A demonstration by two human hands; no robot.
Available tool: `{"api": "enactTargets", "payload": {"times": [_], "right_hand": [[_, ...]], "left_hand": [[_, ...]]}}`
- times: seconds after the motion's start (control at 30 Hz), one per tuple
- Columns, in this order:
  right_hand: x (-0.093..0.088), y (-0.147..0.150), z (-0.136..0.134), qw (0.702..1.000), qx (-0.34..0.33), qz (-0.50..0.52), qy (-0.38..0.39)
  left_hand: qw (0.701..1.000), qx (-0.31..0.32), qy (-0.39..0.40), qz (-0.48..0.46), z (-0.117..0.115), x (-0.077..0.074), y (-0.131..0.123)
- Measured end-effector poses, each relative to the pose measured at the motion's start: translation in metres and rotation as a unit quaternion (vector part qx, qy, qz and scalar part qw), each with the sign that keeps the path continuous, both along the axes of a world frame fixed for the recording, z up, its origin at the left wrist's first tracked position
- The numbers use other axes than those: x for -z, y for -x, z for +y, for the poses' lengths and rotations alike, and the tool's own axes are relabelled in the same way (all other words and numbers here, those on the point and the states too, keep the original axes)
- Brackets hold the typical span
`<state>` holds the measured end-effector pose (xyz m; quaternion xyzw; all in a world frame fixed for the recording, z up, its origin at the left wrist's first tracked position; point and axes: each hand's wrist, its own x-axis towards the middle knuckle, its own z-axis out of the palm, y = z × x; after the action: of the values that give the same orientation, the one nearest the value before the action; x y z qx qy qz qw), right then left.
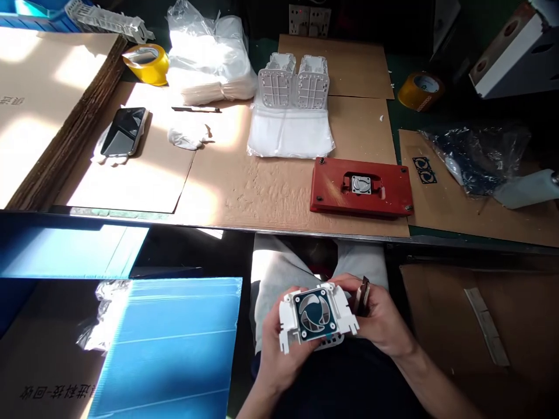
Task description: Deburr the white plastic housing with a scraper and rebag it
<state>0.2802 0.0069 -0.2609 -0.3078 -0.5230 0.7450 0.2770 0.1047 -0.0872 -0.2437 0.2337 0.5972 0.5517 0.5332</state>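
Housing (343,308) before table edge (305,234), jig (334,187) beyond.

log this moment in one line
left hand: holds white part | right hand: holds dark item, beside white part | red block: on cardboard

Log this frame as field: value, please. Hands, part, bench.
Left hand: grips white plastic housing
Right hand: at the housing's side, holding small dark object, kind unclear
Housing face: dark square plate with round fan-like cutouts
Fixture: red rectangular block, silvery square piece in its recess
Bench, centre: two white plastic housings standing at the back of flat translucent bags
Bench, right: two dark square cutout plates on brown cardboard
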Motion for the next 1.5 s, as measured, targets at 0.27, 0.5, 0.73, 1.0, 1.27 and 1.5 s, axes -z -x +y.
{"api": "enactTargets", "payload": {"times": [0.27, 0.5, 0.73, 1.0, 1.27, 1.5], "right_hand": [[0.001, 0.003, -0.006, 0.989, 0.048, -0.049, 0.128], [-0.005, 0.009, -0.009, 0.988, 0.050, -0.061, 0.134], [-0.009, 0.012, -0.008, 0.983, 0.061, -0.068, 0.159], [-0.013, 0.008, -0.011, 0.984, 0.054, -0.062, 0.158], [-0.019, 0.010, -0.009, 0.986, 0.052, -0.081, 0.138], [-0.016, 0.004, -0.005, 0.989, 0.021, -0.077, 0.121]], "left_hand": [[0.991, -0.019, 0.108, -0.077, 0.018, -0.023, -0.010], [0.977, -0.031, 0.150, -0.147, 0.021, -0.039, -0.009], [0.960, -0.087, 0.131, -0.230, 0.021, -0.040, -0.012], [0.958, -0.091, 0.116, -0.244, 0.020, -0.042, -0.011], [0.965, -0.089, 0.130, -0.211, 0.017, -0.048, -0.010], [0.968, -0.093, 0.131, -0.194, 0.018, -0.052, -0.010]]}}
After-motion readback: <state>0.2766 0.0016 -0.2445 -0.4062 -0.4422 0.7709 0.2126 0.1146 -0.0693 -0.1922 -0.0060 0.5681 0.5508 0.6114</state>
